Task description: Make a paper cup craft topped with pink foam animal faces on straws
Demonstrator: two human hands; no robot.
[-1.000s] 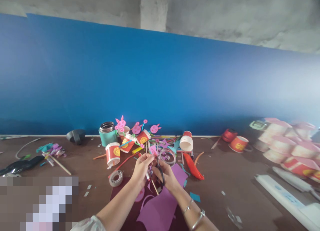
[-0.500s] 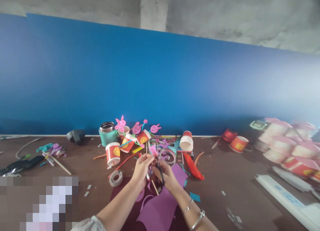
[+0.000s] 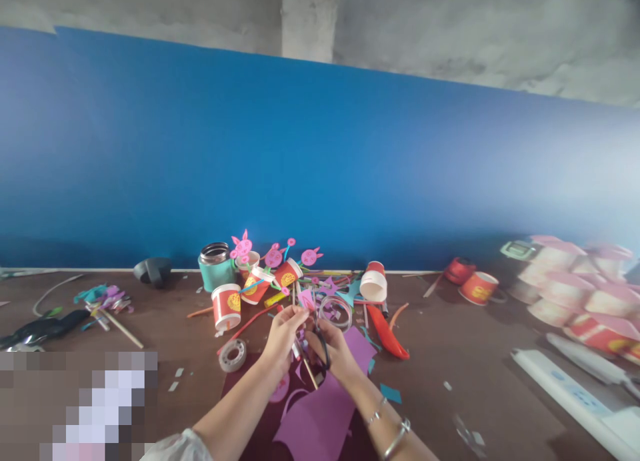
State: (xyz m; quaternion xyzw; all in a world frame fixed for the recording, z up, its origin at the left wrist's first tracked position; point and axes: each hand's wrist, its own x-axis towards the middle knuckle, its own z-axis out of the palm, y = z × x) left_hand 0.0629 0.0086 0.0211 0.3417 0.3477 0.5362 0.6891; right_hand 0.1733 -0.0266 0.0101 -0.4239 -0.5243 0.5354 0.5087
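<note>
Unmoved: right fingers (image 3: 332, 339) curled round scissors (image 3: 327, 358)

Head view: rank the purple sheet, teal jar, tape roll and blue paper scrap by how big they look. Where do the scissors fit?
1. Purple sheet, also nearest the camera
2. Teal jar
3. Tape roll
4. Blue paper scrap
Unranked: scissors, partly hidden by the right hand.

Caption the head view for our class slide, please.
Right hand holds scissors beside the left hand, near a purple sheet.
</note>
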